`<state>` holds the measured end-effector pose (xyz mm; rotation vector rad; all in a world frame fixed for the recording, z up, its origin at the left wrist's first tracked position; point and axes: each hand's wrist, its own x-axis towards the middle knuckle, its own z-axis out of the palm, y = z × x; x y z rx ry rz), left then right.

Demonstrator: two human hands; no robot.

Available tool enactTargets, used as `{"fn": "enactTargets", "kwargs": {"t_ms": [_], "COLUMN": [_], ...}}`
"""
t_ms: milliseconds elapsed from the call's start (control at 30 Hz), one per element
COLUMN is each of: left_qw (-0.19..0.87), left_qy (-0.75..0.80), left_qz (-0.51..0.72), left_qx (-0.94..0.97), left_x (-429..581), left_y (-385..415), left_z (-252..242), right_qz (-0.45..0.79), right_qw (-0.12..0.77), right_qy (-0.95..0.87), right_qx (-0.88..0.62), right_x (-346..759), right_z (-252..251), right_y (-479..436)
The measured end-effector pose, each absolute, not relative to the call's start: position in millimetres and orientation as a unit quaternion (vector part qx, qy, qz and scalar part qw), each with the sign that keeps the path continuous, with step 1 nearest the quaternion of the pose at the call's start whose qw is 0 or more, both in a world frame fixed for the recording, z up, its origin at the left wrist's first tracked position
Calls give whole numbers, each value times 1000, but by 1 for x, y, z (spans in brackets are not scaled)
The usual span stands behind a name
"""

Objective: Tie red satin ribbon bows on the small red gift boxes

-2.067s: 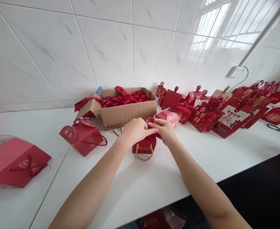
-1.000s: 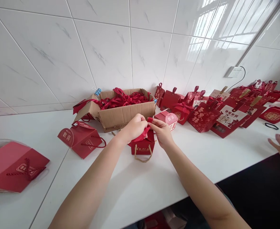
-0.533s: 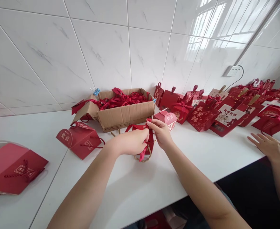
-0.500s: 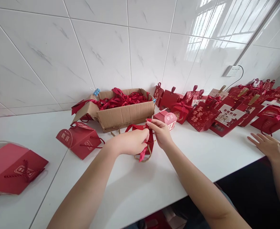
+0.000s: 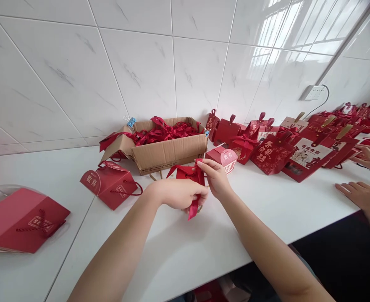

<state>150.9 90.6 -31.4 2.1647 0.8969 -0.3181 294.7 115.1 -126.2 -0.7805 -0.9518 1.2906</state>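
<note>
A small red gift box (image 5: 185, 172) stands on the white table in front of me, partly hidden behind my hands. My left hand (image 5: 185, 193) is closed on a red ribbon (image 5: 193, 209) near the box's front, and a loose end hangs below the fingers. Higher up, my right hand (image 5: 214, 174) pinches the ribbon between thumb and fingertips at the box's top right. Below the left hand a bit of gold cord shows. Just behind the box is a cardboard carton (image 5: 169, 153) heaped with red ribbons (image 5: 169, 130).
Red boxes with rope handles (image 5: 109, 184) lie to the left, beside a stack of flat red bags (image 5: 27, 218). A pink-red box (image 5: 224, 157) stands right of my hands. Many red gift bags (image 5: 309, 153) line the wall. Another person's hands (image 5: 359, 193) are at far right.
My left hand has moved right and down along the ribbon, while my right hand keeps its pinch. The view has shifted slightly. The other person's hand has moved among the bags.
</note>
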Motion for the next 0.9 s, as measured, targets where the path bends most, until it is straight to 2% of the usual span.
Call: {"fn": "enactTargets", "kwargs": {"t_ms": [133,367,500,567,667,833,900], "left_qw": [391,337,421,474,460,290,285], "left_qy": [325,294,165,122,200,477,498], "left_qz": [-147,-140,-208,-202,-86,260,305], "left_qx": [848,884,867,848,861,788,760], "left_x": [155,151,142,136,129,133,136], "left_y": [92,76,55,51,62,108,121], "left_z": [-36,-22,0,8,8,-26,-39], "right_qz": [553,545,545,541,537,548,549], "right_qw": [625,634,631,629,628,615,611], "right_qy": [-423,-417,-418,-423,-426,-452,-453], "right_qx": [-354,-357,-361,-364,-368,-344,-348], "right_x": [295,294,294,294,294,293,294], "right_z": [-127,-128,-129,-128,-126,-124,-124], "right_y": [114,115,116,116,114,112,111]}}
